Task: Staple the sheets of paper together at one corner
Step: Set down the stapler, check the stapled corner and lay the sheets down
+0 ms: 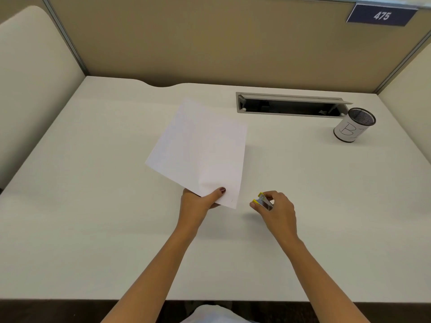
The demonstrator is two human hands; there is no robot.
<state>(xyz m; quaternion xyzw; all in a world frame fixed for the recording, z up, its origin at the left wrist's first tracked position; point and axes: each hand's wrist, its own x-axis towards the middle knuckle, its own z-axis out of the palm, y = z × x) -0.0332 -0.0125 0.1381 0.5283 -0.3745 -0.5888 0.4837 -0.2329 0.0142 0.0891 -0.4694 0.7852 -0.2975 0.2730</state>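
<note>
There is a single view, taken from the person's head and tilted forward and down over the worktop (pixel 93 229). It sits close above the near edge, so both forearms reach in from the bottom of the frame. Straight ahead, the far end of the view meets the partition wall (pixel 210 43) with its number plate (pixel 381 15) at the far right. The wide lens bends the side panels inward at left and right.
</note>
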